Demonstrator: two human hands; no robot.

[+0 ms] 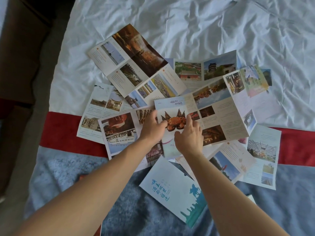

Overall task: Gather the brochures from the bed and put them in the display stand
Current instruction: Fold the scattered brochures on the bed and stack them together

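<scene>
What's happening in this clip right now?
A person leans over a bed with a white sheet, where many unfolded photo brochures lie overlapping. Both hands, left hand and right hand, rest on the open brochure with the orange crab photo. No display stand is in view.

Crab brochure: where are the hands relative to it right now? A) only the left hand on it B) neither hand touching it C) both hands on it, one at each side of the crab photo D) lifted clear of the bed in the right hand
C: the left hand and right hand both rest on the crab brochure, flanking the crab photo, while it lies unfolded on the pile on the bed.
</scene>
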